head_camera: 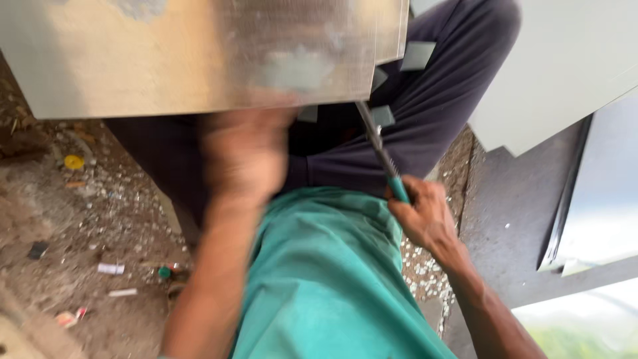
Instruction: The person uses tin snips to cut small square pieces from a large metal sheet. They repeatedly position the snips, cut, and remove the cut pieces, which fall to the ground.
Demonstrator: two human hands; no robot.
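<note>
The ground (86,219) is bare, dusty earth and concrete strewn with small white chips, scraps of paper and a yellow bit of litter (74,161). To the right, pale flat sheets (565,60) lean or lie stacked over a darker grey slab (512,219). The person sits low, in dark trousers (425,113) and a green shirt (325,272), with a large metal sheet (199,53) held across the knees, its dull surface patchy and brushed.

The left hand (246,156) is blurred by motion, just under the lower edge of the metal sheet; whether its fingers are spread or curled cannot be told, though it seems to touch or steady that edge. The right hand (422,213) is closed in a fist around the green handle of a slim tool (379,149), a file or small saw, whose metal blade slants up to meet the sheet's lower right corner
</note>
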